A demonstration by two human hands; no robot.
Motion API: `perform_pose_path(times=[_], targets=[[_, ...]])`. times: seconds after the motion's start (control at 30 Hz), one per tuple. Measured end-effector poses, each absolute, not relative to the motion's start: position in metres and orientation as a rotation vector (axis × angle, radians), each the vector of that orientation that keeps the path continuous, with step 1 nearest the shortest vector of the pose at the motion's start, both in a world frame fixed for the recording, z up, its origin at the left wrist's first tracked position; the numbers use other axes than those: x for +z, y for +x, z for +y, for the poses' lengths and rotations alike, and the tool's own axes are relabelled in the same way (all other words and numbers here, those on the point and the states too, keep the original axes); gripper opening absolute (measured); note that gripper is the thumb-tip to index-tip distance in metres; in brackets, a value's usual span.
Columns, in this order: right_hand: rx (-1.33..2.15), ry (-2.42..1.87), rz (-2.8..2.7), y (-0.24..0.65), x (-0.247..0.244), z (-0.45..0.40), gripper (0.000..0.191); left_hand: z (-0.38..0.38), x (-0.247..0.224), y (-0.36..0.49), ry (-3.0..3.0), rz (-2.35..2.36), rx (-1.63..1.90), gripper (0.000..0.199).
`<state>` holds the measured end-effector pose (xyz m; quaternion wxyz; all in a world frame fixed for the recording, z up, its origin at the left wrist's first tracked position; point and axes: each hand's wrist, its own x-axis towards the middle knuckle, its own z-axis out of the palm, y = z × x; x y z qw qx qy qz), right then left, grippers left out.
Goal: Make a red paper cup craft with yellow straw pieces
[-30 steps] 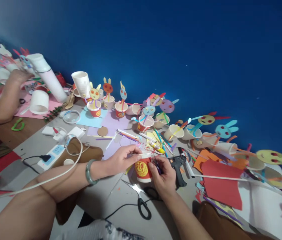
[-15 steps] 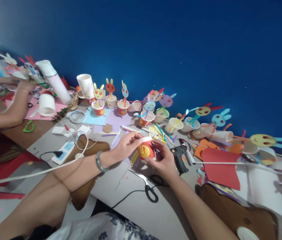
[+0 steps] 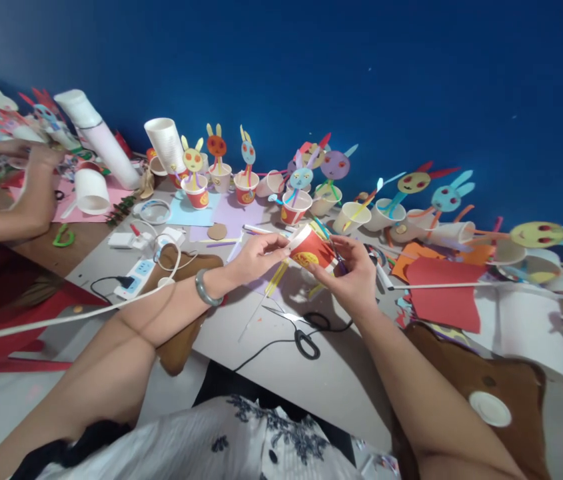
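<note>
A red paper cup (image 3: 307, 255) with a yellow printed emblem is tilted on its side above the table. My left hand (image 3: 261, 257) pinches its pale left edge between thumb and fingers. My right hand (image 3: 354, 273) grips the other end, thumb along the near side and fingers behind, where strips of coloured paper show. What lies inside the cup is hidden. Below the cup, black-handled scissors (image 3: 301, 328) rest partly spread on the table, beside a yellow paper strip (image 3: 277, 279).
Paper cups with rabbit-faced figures, such as a purple one (image 3: 336, 165), line the blue wall. A power strip (image 3: 136, 279) with cables lies left, red paper (image 3: 444, 290) right. At far left, another person's arms (image 3: 16, 207) work near a white flask (image 3: 96, 137).
The cup has turned from near upright to lying tilted and moved slightly right, both hands still on it. My view has shifted downward, and the glue gun is now mostly hidden behind my right hand.
</note>
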<state>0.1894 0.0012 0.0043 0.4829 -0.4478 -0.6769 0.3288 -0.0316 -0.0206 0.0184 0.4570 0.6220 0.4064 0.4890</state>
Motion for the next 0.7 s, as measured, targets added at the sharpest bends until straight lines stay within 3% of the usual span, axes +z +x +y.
perform_pose_path(times=[0.33,0.7], targets=[[1.056,-1.063,-1.418,0.1871,0.0056,0.0005,0.053,-0.015,0.0262,-0.0364,1.334,0.765,1.184,0.029],[1.079,-1.056,-1.424,0.1894,0.0102,-0.0029,0.053,-0.0139,0.0235,-0.0366,1.072,0.694,1.144,0.04]])
